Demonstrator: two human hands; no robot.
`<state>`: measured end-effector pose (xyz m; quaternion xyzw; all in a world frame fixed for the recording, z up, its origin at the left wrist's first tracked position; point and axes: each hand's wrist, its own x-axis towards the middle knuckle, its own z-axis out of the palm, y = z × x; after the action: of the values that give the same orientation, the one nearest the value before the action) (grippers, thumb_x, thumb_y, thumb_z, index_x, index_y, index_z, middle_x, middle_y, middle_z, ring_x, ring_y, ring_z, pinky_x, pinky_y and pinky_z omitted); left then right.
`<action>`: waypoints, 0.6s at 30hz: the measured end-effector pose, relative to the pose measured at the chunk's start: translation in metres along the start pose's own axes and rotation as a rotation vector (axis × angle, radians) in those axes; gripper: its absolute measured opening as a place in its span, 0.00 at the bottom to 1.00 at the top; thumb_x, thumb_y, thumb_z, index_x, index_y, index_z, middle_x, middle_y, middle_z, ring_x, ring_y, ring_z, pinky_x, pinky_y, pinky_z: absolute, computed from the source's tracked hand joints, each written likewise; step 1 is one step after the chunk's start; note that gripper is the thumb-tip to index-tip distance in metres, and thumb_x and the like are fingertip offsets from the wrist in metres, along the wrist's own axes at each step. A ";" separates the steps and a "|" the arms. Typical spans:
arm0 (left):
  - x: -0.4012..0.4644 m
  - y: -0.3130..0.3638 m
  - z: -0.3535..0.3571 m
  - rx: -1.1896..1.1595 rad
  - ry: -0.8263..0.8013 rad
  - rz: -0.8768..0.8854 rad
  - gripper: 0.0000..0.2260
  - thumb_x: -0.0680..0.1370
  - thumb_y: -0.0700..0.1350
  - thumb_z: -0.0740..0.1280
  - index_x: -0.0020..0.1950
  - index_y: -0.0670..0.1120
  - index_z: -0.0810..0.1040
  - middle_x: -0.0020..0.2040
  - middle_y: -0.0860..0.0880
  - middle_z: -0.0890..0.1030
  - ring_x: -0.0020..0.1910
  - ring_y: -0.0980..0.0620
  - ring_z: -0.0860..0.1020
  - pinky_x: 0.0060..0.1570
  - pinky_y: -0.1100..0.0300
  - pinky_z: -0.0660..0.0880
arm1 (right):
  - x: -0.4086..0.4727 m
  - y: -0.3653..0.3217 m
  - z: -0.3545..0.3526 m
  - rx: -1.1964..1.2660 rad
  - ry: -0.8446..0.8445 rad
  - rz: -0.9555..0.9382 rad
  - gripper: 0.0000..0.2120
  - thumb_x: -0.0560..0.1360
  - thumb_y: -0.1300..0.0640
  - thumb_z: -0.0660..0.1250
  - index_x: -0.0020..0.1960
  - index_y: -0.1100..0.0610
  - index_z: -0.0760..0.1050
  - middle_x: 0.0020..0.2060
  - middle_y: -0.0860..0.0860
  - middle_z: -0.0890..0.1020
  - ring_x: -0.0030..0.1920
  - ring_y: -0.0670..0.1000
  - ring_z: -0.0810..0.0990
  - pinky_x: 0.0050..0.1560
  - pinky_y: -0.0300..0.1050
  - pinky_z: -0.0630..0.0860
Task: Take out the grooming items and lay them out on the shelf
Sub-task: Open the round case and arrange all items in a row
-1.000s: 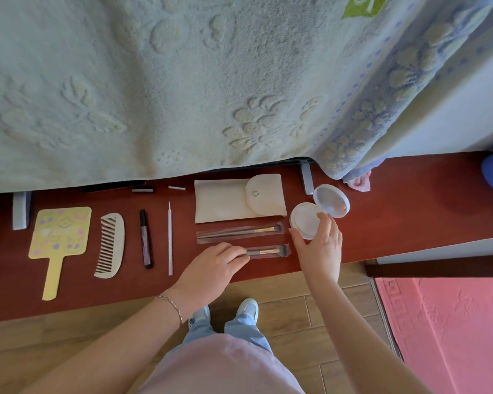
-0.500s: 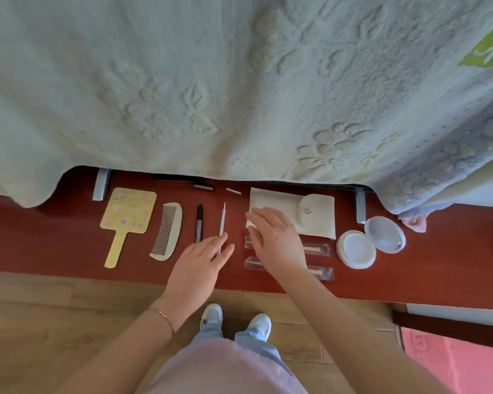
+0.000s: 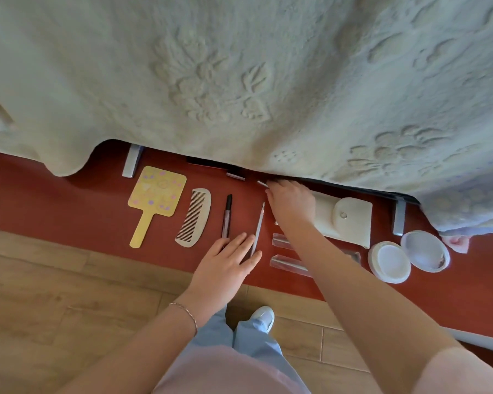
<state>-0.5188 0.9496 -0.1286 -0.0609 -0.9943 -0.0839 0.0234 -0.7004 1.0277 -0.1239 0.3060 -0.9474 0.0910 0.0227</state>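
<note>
Now the grooming items lie in a row on the red shelf. Your left hand rests flat, fingers spread, on the thin white stick; your right hand reaches a small cap, grip unclear.

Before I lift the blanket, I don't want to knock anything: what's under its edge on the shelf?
Poking out from under the blanket are two small caps, a dark strip and two grey brackets. The right hand reaches there. Anything deeper is covered.
</note>
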 end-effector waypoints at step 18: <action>-0.002 0.001 -0.005 -0.020 -0.007 -0.036 0.24 0.65 0.40 0.75 0.61 0.49 0.79 0.59 0.43 0.80 0.60 0.45 0.77 0.56 0.49 0.74 | -0.007 0.014 0.007 0.101 0.160 -0.163 0.10 0.65 0.62 0.75 0.46 0.58 0.83 0.43 0.53 0.85 0.45 0.55 0.83 0.46 0.47 0.79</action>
<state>-0.5166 0.9492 -0.1233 -0.0437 -0.9944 -0.0943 0.0180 -0.7029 1.0417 -0.1338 0.3744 -0.9088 0.1604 0.0901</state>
